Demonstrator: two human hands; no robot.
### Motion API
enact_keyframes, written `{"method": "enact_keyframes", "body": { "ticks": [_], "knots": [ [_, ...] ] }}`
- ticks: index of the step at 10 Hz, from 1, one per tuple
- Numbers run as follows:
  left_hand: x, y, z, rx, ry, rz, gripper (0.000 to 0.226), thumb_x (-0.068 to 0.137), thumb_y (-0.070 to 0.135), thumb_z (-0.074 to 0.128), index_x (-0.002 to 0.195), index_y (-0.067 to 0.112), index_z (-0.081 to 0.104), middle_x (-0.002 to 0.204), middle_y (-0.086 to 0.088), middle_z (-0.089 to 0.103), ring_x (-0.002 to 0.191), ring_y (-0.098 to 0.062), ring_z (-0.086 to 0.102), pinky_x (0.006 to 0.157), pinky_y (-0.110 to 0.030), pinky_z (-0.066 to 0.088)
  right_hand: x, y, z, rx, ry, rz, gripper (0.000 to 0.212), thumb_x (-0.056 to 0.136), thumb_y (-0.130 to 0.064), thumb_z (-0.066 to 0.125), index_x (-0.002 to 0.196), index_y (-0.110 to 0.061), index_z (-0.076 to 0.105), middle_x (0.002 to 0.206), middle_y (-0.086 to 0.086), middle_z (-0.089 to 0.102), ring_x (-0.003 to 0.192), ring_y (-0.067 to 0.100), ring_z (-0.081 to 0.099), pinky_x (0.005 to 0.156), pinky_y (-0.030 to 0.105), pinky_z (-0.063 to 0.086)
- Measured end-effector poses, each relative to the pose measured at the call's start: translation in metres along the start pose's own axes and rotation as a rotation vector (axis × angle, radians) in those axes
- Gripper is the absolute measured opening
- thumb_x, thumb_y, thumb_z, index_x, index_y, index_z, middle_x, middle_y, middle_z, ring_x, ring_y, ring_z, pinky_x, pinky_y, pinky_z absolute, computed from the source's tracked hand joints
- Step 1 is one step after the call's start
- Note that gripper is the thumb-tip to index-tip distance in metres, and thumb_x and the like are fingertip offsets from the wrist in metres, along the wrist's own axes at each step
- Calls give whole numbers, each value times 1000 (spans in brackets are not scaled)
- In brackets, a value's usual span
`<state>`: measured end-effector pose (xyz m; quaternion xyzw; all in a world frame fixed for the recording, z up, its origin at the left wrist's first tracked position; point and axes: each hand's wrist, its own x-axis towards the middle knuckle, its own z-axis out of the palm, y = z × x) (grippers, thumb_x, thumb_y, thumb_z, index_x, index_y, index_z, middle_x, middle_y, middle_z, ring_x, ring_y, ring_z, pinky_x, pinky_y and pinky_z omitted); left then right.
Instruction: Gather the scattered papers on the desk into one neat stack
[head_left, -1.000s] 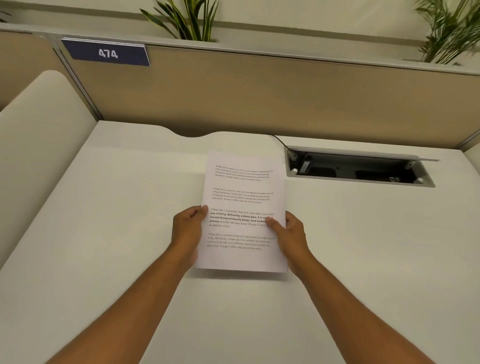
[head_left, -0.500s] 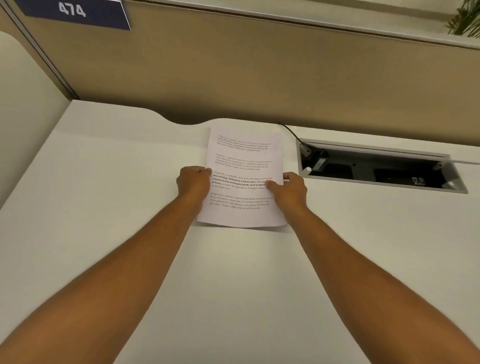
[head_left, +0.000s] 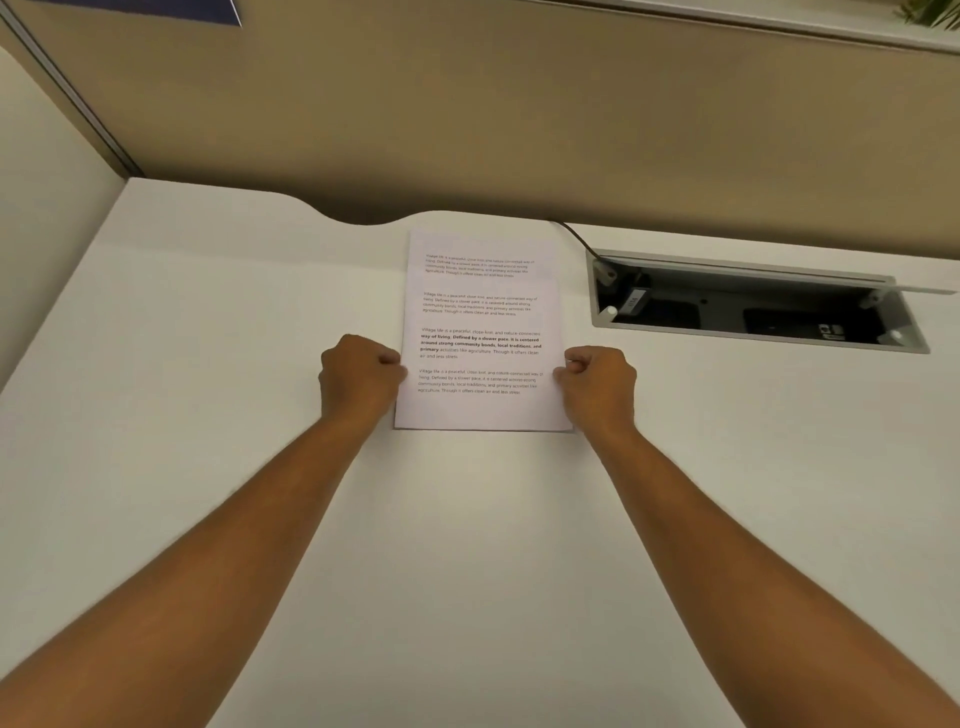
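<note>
A stack of white printed papers (head_left: 483, 312) lies flat on the white desk (head_left: 208, 364), close to its back edge and squared up. My left hand (head_left: 358, 376) is curled into a fist against the stack's left edge. My right hand (head_left: 597, 384) is curled the same way against the right edge, its knuckles just over the paper's border. Neither thumb rests on top of the sheets. No other loose papers show on the desk.
An open cable tray (head_left: 753, 306) is sunk into the desk just right of the stack, with a black cable (head_left: 571, 234) running behind it. A tan partition wall (head_left: 467, 104) stands along the back, and a white side panel (head_left: 47, 208) stands at the left.
The stack was carried away from me and laid down near the back of the desk. Both thumbs came off the top sheet and the hands curled into fists at its sides.
</note>
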<state>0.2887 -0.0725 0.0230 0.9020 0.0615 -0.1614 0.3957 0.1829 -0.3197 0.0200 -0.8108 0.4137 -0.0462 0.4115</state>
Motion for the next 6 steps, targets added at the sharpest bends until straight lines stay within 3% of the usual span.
{"method": "enact_keyframes", "body": {
  "ticks": [2,3,4,5,6],
  "knots": [
    [3,3,2,8,48,9,28,80,1,75,72,24,62,76,-3,60,66,-24,56,89,-54,64,4,-2,2,-77,13,-13,29,90,0,70,80,-18,49,82,-1,50,76,19,46,73,22,40],
    [3,6,3,33,41,13,25,82,-1,75,76,24,74,77,-4,63,67,-28,57,77,-40,61,4,-6,0,-92,17,-14,40,89,3,68,68,-23,44,73,-4,43,71,19,42,68,22,38],
    [-1,9,-1,54,49,41,15,84,7,75,82,21,79,79,-11,68,74,-35,59,74,-35,50,-2,-9,-4,-66,15,-10,34,87,2,68,65,-14,49,67,0,47,62,20,45,70,28,39],
    [-18,11,-12,78,66,56,36,98,23,76,128,3,77,128,-19,78,122,-41,70,101,-44,54,-20,-15,-17,-7,-32,-49,16,94,-13,71,109,-6,72,107,12,71,98,29,67,94,36,53],
    [-48,12,-20,119,125,216,45,107,21,67,149,6,65,148,-16,65,138,-36,61,113,-45,47,-39,-14,-30,-70,11,-179,52,100,-17,66,149,-5,52,150,13,55,138,31,54,117,41,44]
  ]
}}
